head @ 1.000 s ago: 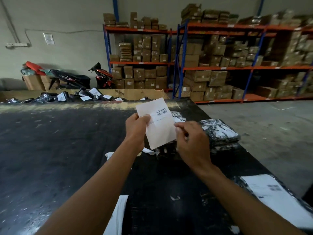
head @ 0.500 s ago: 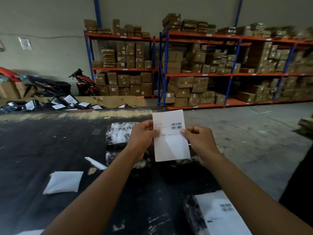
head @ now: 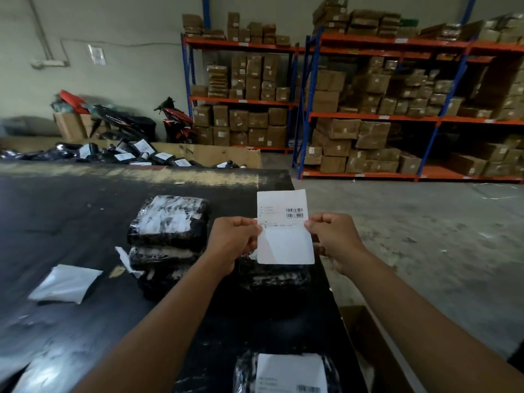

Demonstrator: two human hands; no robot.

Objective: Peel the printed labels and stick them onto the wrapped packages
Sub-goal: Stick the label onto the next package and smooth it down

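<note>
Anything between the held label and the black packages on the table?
Nothing visible. The left hand and right hand pinch the label in the air; the package just under it and the stack to its left lie uncovered. Backing state unclear.

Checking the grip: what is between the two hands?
The white rectangular printed paper label, pinched at its side edges by the left hand and right hand, in the head view.
</note>
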